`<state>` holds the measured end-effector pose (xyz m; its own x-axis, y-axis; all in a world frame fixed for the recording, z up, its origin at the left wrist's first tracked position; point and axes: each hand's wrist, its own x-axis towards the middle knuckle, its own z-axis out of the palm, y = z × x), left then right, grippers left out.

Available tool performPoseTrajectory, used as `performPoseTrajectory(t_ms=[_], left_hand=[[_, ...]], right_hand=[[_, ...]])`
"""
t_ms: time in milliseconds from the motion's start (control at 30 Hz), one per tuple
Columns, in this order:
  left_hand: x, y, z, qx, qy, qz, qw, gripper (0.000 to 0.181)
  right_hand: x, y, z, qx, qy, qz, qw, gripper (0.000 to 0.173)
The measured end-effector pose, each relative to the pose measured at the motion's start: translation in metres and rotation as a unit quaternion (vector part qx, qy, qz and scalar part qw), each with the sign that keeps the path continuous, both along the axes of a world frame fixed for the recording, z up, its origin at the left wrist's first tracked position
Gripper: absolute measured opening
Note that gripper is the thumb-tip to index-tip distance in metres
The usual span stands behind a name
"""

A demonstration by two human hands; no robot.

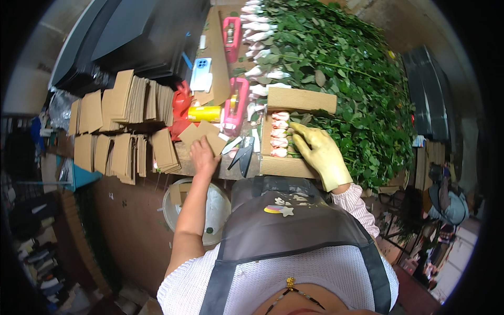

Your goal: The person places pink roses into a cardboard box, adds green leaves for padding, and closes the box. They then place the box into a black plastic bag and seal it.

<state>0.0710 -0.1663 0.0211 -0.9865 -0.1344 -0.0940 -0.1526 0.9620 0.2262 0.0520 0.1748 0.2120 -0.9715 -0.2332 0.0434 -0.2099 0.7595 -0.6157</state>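
My bare left hand (203, 156) rests with its fingers on brown cardboard pieces (206, 136) at the table's front edge; whether it grips one is unclear. My right hand (317, 151), in a pale yellow rubber glove, lies with fingers spread over the stems beside a short row of pink roses (279, 134). These roses lie on a sheet of corrugated cardboard (289, 166), whose far flap (301, 100) stands up behind them. Black-handled scissors (245, 156) lie between my hands. Beyond the flap, white-wrapped flower heads (258, 26) line the edge of a large heap of leafy stems (334, 59).
Stacks of cardboard pieces (128, 98) stand on the left, before black sheets (130, 39). Two pink tape dispensers (236, 104), a yellow roll (204, 113), a red plastic bag (181, 102) and a phone (201, 73) lie on the table. A white bucket (214, 204) stands below the edge.
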Motion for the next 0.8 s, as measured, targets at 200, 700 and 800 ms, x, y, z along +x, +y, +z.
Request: performPoseTrajectory(t_ms=[200, 700, 800], left_hand=[[-0.012, -0.001, 0.041, 0.117, 0.100, 0.043, 0.987, 0.092], [-0.056, 0.105, 0.096, 0.367, 0.106, -0.211, 0.900, 0.026], [-0.078, 0.131, 0.109, 0.352, 0.045, -0.311, 0.882, 0.036]], right_hand=[[0.008, 0.000, 0.027, -0.119, -0.089, -0.042, 0.988, 0.027], [-0.051, 0.043, -0.057, -0.264, -0.407, -0.095, 0.869, 0.031], [-0.052, 0.036, -0.088, -0.257, -0.385, -0.128, 0.877, 0.035]])
